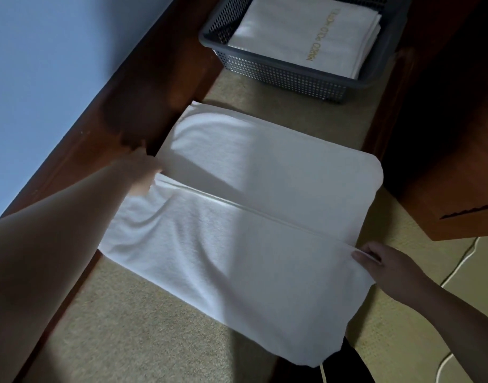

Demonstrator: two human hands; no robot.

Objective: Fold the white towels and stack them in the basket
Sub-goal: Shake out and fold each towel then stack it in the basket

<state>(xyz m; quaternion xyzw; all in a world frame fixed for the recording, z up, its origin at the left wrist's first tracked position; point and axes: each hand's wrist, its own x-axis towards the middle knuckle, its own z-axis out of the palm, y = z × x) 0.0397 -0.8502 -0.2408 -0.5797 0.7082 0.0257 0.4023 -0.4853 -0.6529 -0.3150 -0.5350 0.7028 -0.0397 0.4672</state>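
— Where's the towel [237,217]?

— Flat on the carpet [132,341], long axis running from my left hand [143,175] to my right hand [386,264], its fold line straight between them.

— And the grips?

— Right thumb and fingers pinch the fold's end at the towel's right edge. Left seems to grip the other end, though it's blurred. The basket [265,70], already stacked, lies beyond the far edge, so the fold goes away from me.

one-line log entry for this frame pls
step: folding towel on floor | left hand: grips fold edge | right hand: pinches fold edge | basket: folded towels inside
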